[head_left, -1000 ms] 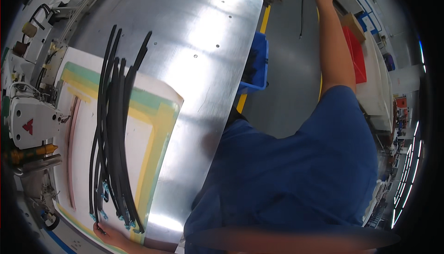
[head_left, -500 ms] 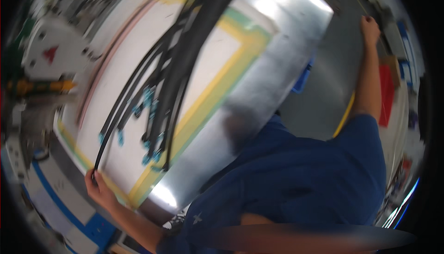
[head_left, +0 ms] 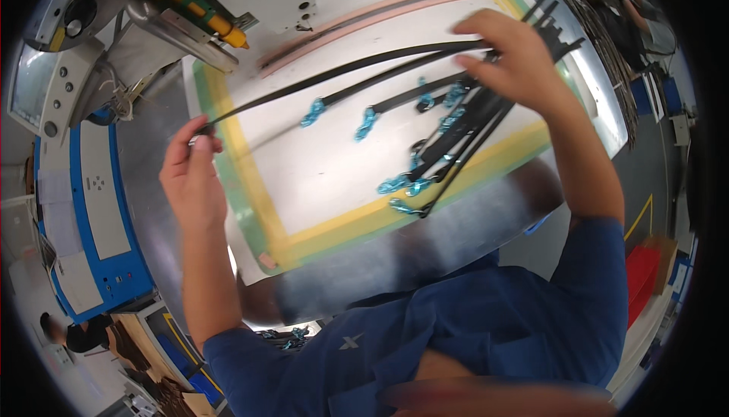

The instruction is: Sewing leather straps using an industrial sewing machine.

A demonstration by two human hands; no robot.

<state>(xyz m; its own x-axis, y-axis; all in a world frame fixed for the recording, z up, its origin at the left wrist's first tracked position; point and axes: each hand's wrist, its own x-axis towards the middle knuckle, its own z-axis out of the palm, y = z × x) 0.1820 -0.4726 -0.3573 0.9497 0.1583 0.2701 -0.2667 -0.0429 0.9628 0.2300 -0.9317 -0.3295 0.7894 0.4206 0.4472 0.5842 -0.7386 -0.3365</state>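
Note:
A bundle of long black strips (head_left: pixel 472 125), several with crinkled teal-blue pieces at their ends, lies slantwise across the white work surface (head_left: pixel 334 189). One flexible black strip (head_left: pixel 326 75) arcs leftward from the bundle. Its left end is pinched between the thumb and fingers of my left hand (head_left: pixel 196 170), above the taped left edge. My right hand (head_left: pixel 516 56) is over the upper part of the bundle, its thumb and forefinger apart with the strip passing between them. The palm side of that hand is hidden.
Yellow and green tape (head_left: pixel 364 229) borders the white surface, with a metal table edge (head_left: pixel 425 261) nearest me. A machine head with a yellow-tipped cylinder (head_left: pixel 228 31) overhangs the far left. Beyond my left arm stands a blue and white cabinet (head_left: pixel 99 197). Another person (head_left: pixel 83 335) is at lower left.
My right hand has come from far right to the bundle. My left hand keeps the strip's end. The view has turned, so the work surface lies more level before me.

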